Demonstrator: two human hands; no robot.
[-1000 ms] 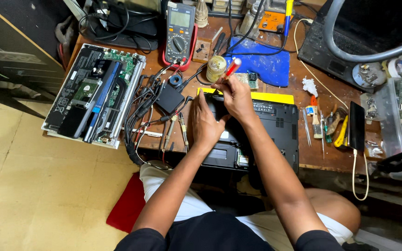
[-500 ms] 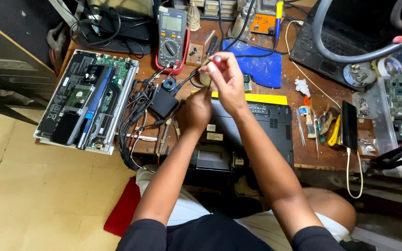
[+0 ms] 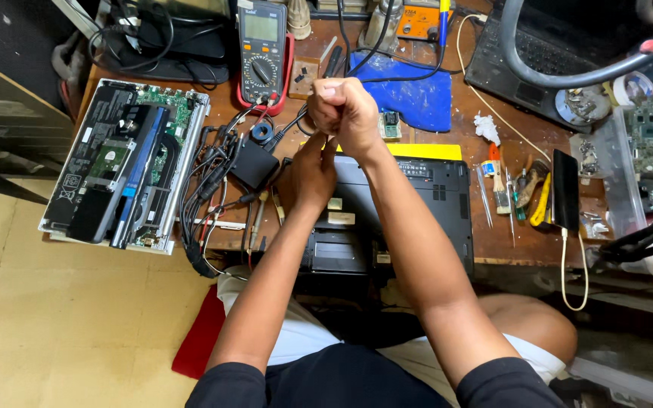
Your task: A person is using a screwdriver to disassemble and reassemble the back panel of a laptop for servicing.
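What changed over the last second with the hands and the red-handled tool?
The right hand rose off the black laptop and closed into a fist, hiding the red handle it held. The left hand stayed on the laptop. The multimeter and opened laptop stayed put.

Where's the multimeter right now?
In the head view the multimeter lies at the far edge of the bench, left of centre, beyond the opened laptop and just left of the raised right hand.
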